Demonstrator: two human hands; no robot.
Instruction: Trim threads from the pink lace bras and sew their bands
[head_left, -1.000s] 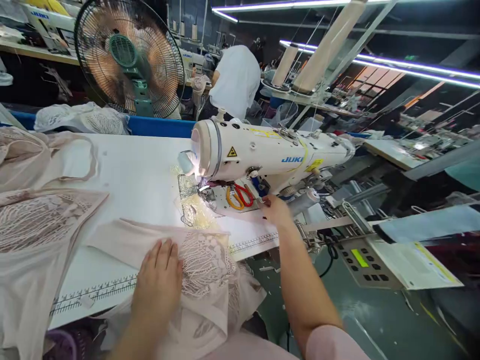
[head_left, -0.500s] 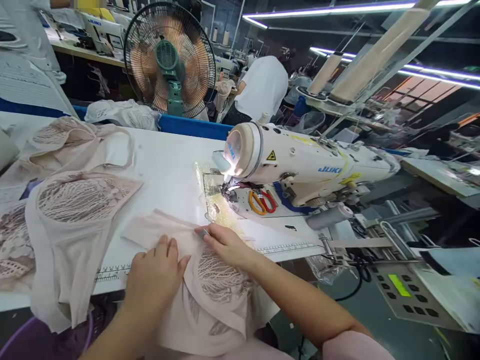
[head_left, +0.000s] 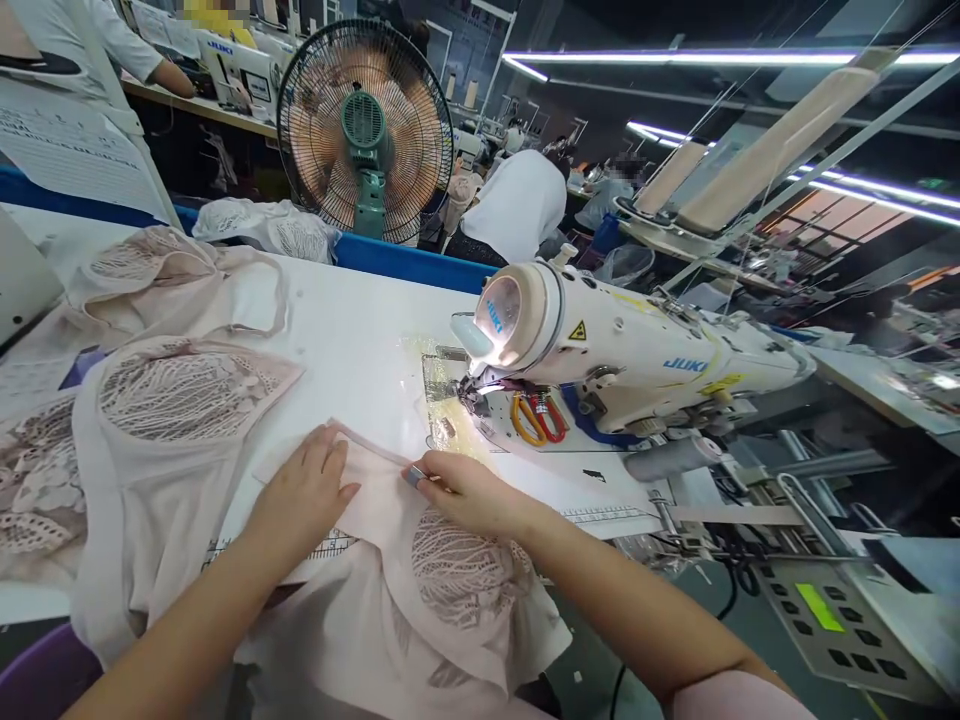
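Lace garment (head_left: 420, 560) pinned at the table edge
Left hand (head_left: 300, 495) presses flat; right hand (head_left: 469, 495) pinches a small metal tool (head_left: 415, 476) at its top edge, sewing machine (head_left: 622, 350) beyond.

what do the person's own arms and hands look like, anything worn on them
Both hands, the left hand and the right hand, are bare: no gloves, and no rings or bracelets that show. Both forearms are uncovered, with no watch at either wrist. The right arm ends in a short pale pink sleeve at the bottom edge of the view. No sleeve shows on the left arm.
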